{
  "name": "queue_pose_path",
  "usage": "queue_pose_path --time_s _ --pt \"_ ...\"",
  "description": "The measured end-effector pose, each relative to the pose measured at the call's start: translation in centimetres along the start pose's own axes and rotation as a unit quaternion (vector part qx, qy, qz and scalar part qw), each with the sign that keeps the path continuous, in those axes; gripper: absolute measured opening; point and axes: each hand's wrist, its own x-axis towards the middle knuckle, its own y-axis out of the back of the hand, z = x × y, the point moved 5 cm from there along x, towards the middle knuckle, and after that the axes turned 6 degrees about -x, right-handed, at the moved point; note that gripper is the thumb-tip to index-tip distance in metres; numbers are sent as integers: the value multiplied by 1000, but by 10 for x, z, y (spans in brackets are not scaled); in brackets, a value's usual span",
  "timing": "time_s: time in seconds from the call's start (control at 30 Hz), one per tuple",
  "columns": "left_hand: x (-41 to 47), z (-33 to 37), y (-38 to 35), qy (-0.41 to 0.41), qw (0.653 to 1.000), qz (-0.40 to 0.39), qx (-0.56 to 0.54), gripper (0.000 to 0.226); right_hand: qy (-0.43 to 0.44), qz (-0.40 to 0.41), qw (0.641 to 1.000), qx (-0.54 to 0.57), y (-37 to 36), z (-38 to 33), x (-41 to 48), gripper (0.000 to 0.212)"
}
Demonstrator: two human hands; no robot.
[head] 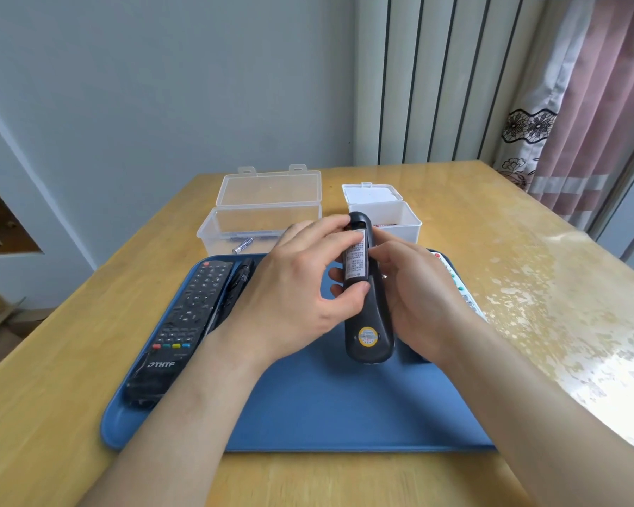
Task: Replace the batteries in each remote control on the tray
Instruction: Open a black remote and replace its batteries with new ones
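You hold the dark grey plastic remote control (368,323) back side up, above the middle of the blue plastic tray (344,408), its far end tilted up and away from you. A round yellow sticker (368,336) sits near its close end. Your left hand (297,287) pinches the white-labelled back cover (355,258), thumb at the label's near end and fingers curled over the far end. Cannot tell whether the cover is latched or loose. Your right hand (418,298) grips the remote body from its right side, fingers wrapped underneath.

On the tray's left edge lies a long black THTF button remote (183,323), face up, with a slim black object (237,283) just beside it. At the tray's right edge a white remote with coloured buttons (458,287) is mostly hidden behind your right hand.

Beyond the tray on the wooden table (491,221) stand an open clear plastic box (264,214) with a battery (243,245) inside, and to its right an open white plastic box (392,214).
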Motion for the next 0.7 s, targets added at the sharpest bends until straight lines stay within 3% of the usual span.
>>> queue_pose_path --time_s 0.7 --pt "1 -5 3 40 995 49 -79 57 0 -16 1000 -1 -3 -1 0 42"
